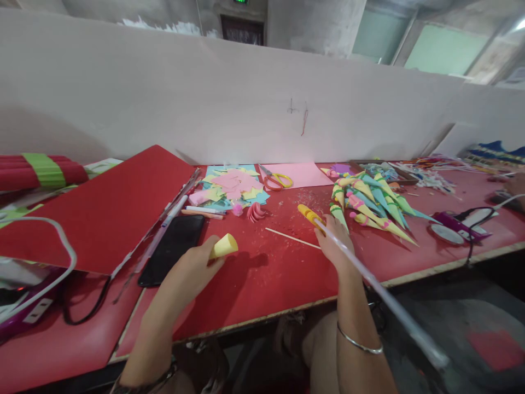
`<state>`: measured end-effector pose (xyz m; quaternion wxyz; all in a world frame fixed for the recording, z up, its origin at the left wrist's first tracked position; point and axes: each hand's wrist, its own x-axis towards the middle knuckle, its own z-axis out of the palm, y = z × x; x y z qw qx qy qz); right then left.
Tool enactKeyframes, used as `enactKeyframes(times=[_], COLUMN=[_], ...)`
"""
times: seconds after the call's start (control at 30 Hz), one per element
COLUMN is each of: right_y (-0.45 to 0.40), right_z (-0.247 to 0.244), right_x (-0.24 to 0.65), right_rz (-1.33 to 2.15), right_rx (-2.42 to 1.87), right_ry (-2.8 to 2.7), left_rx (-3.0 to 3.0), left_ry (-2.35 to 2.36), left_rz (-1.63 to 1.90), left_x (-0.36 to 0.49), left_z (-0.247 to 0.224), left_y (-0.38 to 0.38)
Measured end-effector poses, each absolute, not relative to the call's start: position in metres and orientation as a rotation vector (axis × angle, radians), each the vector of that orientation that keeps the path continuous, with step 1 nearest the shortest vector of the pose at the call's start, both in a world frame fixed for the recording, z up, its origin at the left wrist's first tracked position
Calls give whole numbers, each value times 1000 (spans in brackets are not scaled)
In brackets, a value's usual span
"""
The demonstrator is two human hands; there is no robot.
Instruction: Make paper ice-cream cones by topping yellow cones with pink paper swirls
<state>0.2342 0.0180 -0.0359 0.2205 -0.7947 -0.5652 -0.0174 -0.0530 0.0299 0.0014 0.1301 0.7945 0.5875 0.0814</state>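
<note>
My left hand (200,257) is closed around a rolled yellow paper cone (223,247), its wide end facing right. The cone's narrow end is hidden in my fingers. On the right, my right hand (334,241) grips a yellow hot glue gun (309,213), nozzle toward the back left. A long translucent glue stick (381,287) runs out of its rear, over my forearm. Between my hands a thin wooden stick (293,238) lies on the red table (254,290). Behind it sit a pink ruffled paper piece (256,212) and a small pink pompom (237,209).
Decorated paper cones (369,200) are heaped at right. Yellow-handled scissors (279,178) lie beside cut paper pieces (233,183). A black phone (172,249), pens (203,212) and red card (123,213) are at left. A purple power strip (470,227) with cables is at right.
</note>
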Motion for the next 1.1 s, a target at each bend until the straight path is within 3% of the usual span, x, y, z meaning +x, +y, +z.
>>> enactKeyframes(times=[0.17, 0.63, 1.1], right_y=[20, 19, 22], right_z=[-35, -28, -33], right_x=[236, 239, 250], right_rz=[-33, 2, -164], right_rx=[-2099, -2394, -2383], right_ry=[-1582, -1455, -1439], left_rx=[2324, 2279, 2274], left_ry=[1703, 1680, 1727], left_rz=[221, 159, 237], left_x=[-53, -51, -57], left_z=[4, 2, 8], left_y=[29, 32, 30])
